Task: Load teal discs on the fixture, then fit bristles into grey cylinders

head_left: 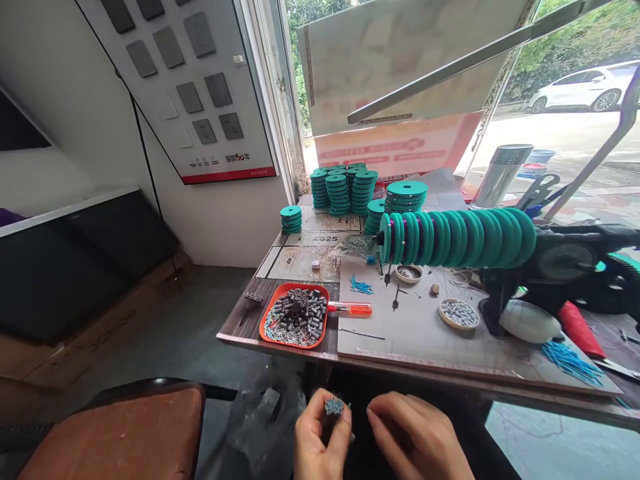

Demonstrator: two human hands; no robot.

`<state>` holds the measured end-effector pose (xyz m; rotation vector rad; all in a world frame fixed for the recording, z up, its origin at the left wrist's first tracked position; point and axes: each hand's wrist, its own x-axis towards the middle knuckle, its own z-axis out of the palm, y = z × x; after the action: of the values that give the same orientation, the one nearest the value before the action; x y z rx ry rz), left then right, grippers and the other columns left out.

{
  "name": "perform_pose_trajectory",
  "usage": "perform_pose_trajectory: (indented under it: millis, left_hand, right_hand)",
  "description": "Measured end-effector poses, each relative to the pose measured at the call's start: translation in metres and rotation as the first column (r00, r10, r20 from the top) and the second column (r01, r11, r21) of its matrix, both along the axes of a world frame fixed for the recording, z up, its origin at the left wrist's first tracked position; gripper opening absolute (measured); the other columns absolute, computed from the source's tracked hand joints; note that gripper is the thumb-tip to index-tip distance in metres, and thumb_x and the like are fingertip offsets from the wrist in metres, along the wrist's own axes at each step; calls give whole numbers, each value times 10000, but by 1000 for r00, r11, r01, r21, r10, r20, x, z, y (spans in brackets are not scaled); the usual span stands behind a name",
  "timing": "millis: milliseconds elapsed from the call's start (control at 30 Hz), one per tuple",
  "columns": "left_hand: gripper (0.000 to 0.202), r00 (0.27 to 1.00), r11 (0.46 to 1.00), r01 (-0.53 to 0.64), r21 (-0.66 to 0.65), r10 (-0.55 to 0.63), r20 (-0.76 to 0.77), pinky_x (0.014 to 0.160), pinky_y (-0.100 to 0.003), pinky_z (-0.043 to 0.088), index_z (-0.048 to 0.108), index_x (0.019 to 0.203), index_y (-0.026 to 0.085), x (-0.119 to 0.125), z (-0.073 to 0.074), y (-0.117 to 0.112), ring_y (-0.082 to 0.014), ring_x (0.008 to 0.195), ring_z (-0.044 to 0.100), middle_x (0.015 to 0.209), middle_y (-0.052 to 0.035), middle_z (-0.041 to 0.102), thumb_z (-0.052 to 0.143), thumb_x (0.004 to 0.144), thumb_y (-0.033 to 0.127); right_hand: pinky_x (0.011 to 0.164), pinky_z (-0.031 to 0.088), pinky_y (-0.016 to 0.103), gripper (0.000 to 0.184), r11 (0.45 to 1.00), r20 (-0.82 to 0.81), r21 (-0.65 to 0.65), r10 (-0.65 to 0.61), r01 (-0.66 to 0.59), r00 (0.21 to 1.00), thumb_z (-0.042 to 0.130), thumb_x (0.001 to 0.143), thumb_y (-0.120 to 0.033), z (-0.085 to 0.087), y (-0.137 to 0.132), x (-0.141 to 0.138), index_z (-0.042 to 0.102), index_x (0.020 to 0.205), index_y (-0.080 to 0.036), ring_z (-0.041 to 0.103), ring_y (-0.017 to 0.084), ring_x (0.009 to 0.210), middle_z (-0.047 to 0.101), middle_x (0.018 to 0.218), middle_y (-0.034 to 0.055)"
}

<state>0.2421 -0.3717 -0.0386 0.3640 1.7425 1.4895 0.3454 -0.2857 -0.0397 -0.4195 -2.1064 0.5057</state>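
Observation:
Below the table's front edge, my left hand (320, 440) is closed round a small bundle of thin grey-blue pins (334, 405), their tips pointing up. Just to its right, my right hand (417, 437) is curled, fingers bent toward the bundle; whether it holds anything is hidden. On the table above, a horizontal spindle (453, 238) carries a row of green discs. An orange tray (296, 316) of small dark metal cylinders sits at the table's left front corner.
Stacks of green discs (345, 188) stand at the back of the table (240, 320). Two small dishes of beads (459, 313), an orange lighter (350, 309), loose blue pins (570, 360) and a black machine (575, 267) lie about. A brown stool (120, 433) stands lower left.

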Motion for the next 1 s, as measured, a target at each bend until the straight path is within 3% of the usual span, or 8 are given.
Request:
perform_pose_trajectory:
  millis: [100,167,300,633,800,1000]
  left_hand:
    - [624,979,1000,-19,-3,20,204,388,-106,197,388,648,154,-1,5,1,40,372,289,449,101,319,722,384,611]
    - [649,924,998,-42,-42,55,378,387,-103,185,404,737,175,0,8,3,36,356,305,452,113,358,766,344,542]
    - [551,841,998,-31,-59,58,537,402,-104,98,407,814,192,2,15,3,45,300,262,385,134,317,742,439,416]
    - [586,825,995,-73,-63,96,558,434,-93,155,410,803,177,4,22,3,49,354,322,439,124,397,769,384,374]
    - [563,868,991,-122,-62,137,478,454,-112,200,423,751,161,10,27,3,51,373,326,457,120,378,775,377,388]
    - [663,890,981,-161,-109,192,414,454,-109,238,448,787,173,9,23,2,41,394,361,516,111,438,800,302,456]
  right_hand:
    - [577,250,75,292,1000,10,-4,-16,16,1000,358,851,-172,-8,1,0,557,647,-105,378,-61,547,482,564,-19]
    - [592,252,76,264,1000,54,7,-11,11,998,371,843,-163,-14,2,2,562,669,-107,382,-63,559,489,580,-19]
    - [616,247,74,212,1000,119,5,-6,6,993,397,830,-153,-20,3,4,573,713,-127,382,-63,581,503,609,-30]
    - [611,208,89,289,997,-29,70,-37,39,999,358,853,-177,-6,3,-1,551,647,-116,342,-48,552,482,559,-33]
    - [662,219,79,238,994,-24,73,-78,79,997,391,836,-164,-10,4,0,570,685,-127,358,-49,589,495,581,-31]
    - [650,209,83,259,994,-121,83,-65,75,991,379,831,-129,-1,2,-2,549,636,-120,313,-33,567,453,532,-26]
